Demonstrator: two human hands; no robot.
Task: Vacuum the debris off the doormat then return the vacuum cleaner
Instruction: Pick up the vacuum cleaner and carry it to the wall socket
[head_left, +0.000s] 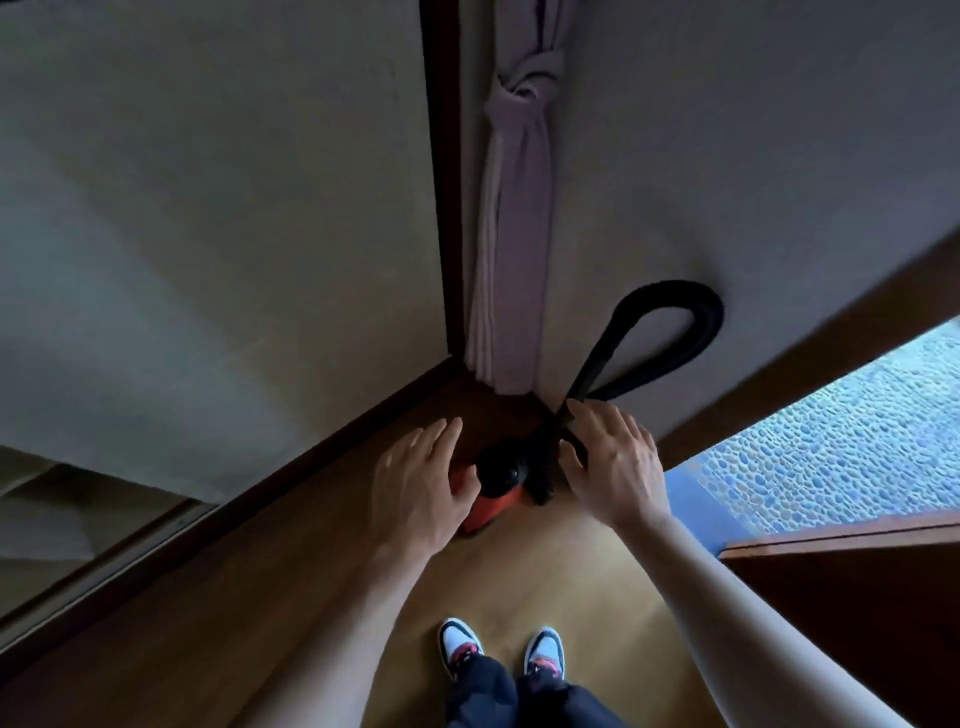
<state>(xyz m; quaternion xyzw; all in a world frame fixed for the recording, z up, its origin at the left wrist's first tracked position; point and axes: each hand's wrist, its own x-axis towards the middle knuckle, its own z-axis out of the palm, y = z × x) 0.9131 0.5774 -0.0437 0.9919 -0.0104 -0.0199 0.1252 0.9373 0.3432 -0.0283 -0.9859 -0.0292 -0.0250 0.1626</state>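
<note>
Vacuum cleaner (493, 493) sat on the floor in the wall corner, just beside the tied curtain (514, 234), w/ its hose (675, 322) looped up against the wall. My left hand (421, 478) was by the red body and my right hand (613, 467) by the hose base. Both had fingers spread, gripping nothing; contact unclear. Risk imo: pulling by the hose alone could tip the unit or snag the curtain. Doormat (857, 415) lay off to the right.

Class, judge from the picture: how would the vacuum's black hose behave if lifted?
The hose is probably flexible yet springy: its loop stands up against the wall. Pulling it might drag or tip the red vacuum at its foot.
</note>
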